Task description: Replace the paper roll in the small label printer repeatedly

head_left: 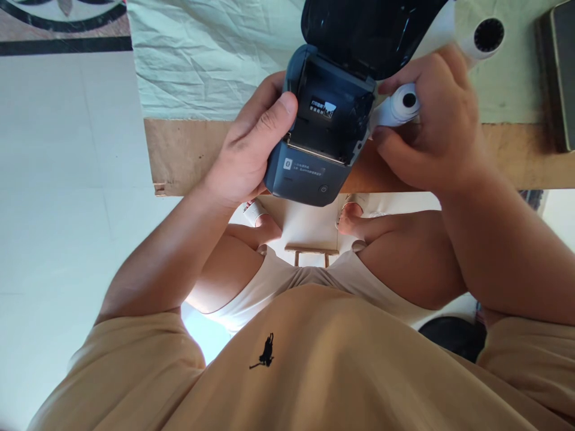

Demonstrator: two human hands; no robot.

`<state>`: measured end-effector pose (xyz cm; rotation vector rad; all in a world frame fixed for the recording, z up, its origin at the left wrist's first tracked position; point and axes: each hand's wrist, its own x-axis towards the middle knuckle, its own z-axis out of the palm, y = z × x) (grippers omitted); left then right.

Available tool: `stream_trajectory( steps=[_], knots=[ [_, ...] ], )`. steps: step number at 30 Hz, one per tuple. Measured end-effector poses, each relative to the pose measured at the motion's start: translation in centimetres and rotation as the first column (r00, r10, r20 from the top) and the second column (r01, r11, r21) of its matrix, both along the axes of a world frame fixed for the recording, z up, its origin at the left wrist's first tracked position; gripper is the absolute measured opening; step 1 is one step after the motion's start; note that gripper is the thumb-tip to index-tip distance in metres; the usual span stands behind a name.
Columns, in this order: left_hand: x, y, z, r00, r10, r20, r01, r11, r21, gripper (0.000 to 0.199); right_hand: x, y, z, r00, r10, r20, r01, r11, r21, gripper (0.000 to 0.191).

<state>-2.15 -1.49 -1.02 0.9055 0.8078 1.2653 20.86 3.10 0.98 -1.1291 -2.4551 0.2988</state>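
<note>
A small dark label printer is in my left hand, thumb on its left rim. Its black lid stands open at the top, and the bay inside shows a small printed label. My right hand, at the printer's right side, has its fingers curled round a small white roll with a dark hole at its end. The roll's left end is close to the printer's side; whether they touch is unclear.
A larger white roll with a black end lies beyond my right hand on the pale green cloth. A dark flat object is at the right edge. The wooden table edge runs below the cloth, above my legs.
</note>
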Motion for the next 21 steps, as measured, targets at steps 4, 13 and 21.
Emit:
stream_trajectory(
  steps=[4,13,21],
  knots=[
    [0.1,0.0,0.0,1.0,0.004,-0.015,-0.004,1.0,-0.002,0.029,0.0,0.2,-0.1,0.999,-0.05,0.01,0.05,0.998,-0.023,0.037],
    [0.3,0.0,-0.1,1.0,0.02,0.007,-0.02,1.0,0.005,0.03,-0.4,0.0,-0.3,0.997,0.055,-0.058,-0.058,0.997,-0.046,0.044],
    [-0.2,0.1,-0.2,0.999,-0.015,-0.036,0.015,1.0,-0.01,0.028,-0.8,-0.5,1.0,0.999,-0.022,0.044,0.024,0.999,-0.049,0.048]
  ],
)
